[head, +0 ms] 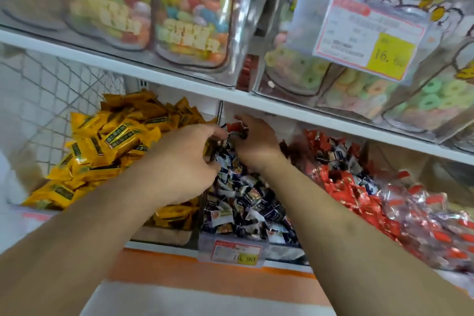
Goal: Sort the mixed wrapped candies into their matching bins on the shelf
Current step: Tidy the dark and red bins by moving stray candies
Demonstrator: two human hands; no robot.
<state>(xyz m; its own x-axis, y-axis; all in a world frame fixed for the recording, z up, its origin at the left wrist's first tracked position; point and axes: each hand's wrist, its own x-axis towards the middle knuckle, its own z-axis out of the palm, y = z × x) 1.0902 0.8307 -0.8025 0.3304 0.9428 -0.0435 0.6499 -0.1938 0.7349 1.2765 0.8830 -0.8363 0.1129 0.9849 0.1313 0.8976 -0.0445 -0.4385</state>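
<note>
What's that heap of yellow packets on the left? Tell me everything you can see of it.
The yellow candies are small pillow-shaped packets in glossy yellow-orange wrappers, each with a dark label strip bearing print too blurred to read. They lie heaped at all angles in the leftmost bin of the lower shelf, beside the pile of dark blue and white candies. A white wire mesh stands behind them. The left hand reaches across the heap's right edge, hiding part of it.

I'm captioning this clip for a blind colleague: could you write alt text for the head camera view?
Both hands reach deep into a shelf bin of dark blue and white wrapped candies: the left hand and the right hand each pinch wrappers, the right a red candy. Yellow packets fill the bin to the left, red candies the right.
</note>
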